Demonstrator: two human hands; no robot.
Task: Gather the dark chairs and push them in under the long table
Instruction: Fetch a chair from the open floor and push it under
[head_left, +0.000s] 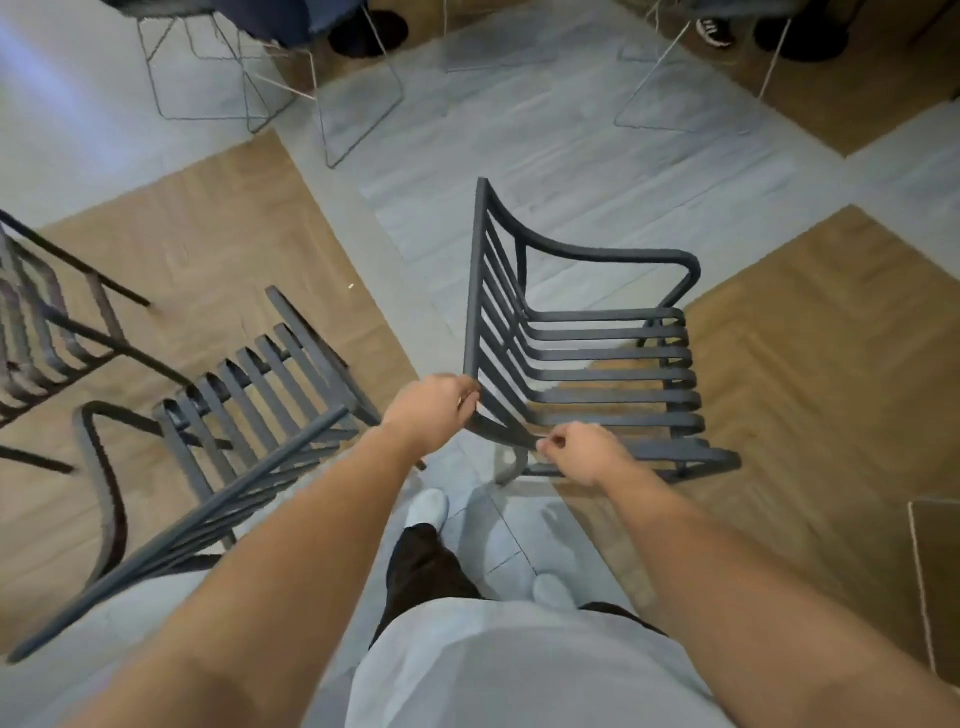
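Both my hands, left (434, 410) and right (584, 452), have fingers curled round the near corner of the chair (597, 364) standing mid-floor, a second chair (249, 431) near left; I should keep it level while steering; no desk or containers visible.

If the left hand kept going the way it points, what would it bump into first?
Nothing new: the left hand already grips the dark chair's back corner. Straight on, it would probably just push further into those back slats.
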